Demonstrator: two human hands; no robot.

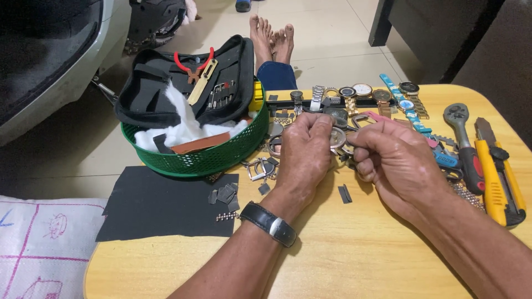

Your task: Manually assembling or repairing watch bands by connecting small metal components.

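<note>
Both hands grip a round metal watch case (338, 137) over the tabletop (354, 249), left hand (303, 152) fingers pinching its edge, right hand (396, 163) fingers clenched on it, likely mid-fitting; next needs steady fingertip pressure.

The light wooden bench (360, 260) carried a green basket (210, 158) at its back left, with a black sheet (160, 205) spread in front of it. A row of watches (360, 94) lay along the far edge. A ratchet (463, 135) and a yellow utility knife (499, 177) rested at the right, and small metal parts (260, 166) lay scattered near the middle.
</note>
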